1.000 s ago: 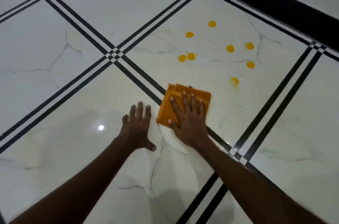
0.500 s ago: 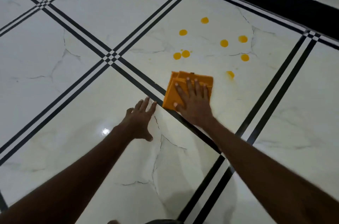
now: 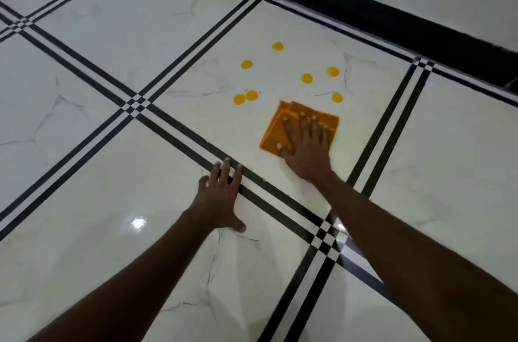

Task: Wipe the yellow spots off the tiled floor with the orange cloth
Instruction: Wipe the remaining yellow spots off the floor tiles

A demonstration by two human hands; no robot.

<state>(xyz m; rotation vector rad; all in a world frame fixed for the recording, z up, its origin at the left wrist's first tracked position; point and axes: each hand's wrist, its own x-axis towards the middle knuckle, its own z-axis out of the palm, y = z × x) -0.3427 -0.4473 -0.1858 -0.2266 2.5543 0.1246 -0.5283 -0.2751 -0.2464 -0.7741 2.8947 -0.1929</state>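
Glossy white tiled floor [image 3: 92,95] with black lines; orange cloth [image 3: 276,128] pinned flat beneath right hand [image 3: 307,151], fingers spread for pressure, just short of yellow spots [image 3: 307,78]; left hand [image 3: 221,196] splayed flat as a brace

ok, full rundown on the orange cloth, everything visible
The orange cloth looks like soft fabric, folded into a rough square with stacked layer edges showing along its far-left side. It lies flat on the glossy white marble-look tiled floor, inside the tile with the yellow spots, one corner pointing towards them. The right hand presses on it palm down, fingers spread, covering its near-right part. The nearest spot sits just beyond its far-right edge, not touching.
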